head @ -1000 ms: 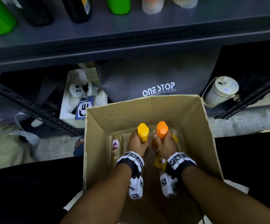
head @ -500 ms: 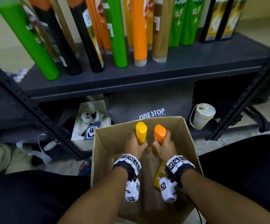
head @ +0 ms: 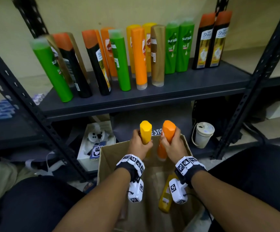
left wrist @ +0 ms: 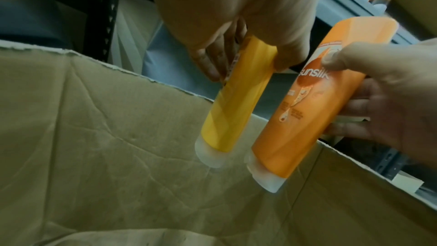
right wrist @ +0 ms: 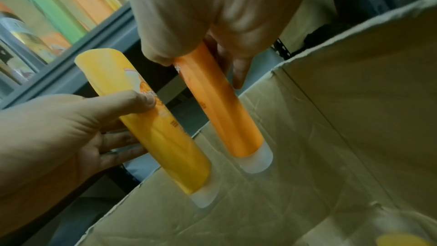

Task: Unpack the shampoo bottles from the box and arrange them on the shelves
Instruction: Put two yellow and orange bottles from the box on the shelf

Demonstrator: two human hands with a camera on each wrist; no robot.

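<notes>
My left hand (head: 140, 144) grips a yellow shampoo bottle (head: 145, 133) upright, cap down, above the far end of the cardboard box (head: 102, 163). Beside it my right hand (head: 170, 144) grips an orange shampoo bottle (head: 168, 131) the same way. The wrist views show both bottles, the yellow bottle (left wrist: 238, 96) and the orange bottle (right wrist: 220, 104), hanging with their clear caps just below the box's far rim. Another yellow bottle (head: 166, 198) lies in the box under my right wrist. Above and ahead, the dark shelf (head: 152, 97) carries several green, black, orange, yellow and brown bottles.
Black perforated shelf posts (head: 35, 118) slant on the left and right (head: 246, 91). Under the shelf sit a white box with a game controller (head: 95, 138), a grey bag (head: 152, 121) and a white lidded cup (head: 203, 134). My dark-clothed legs flank the box.
Both hands have lifted the yellow and orange bottles up out of the box to its far rim. The head view has tilted up, bringing the stocked shelf into sight.
</notes>
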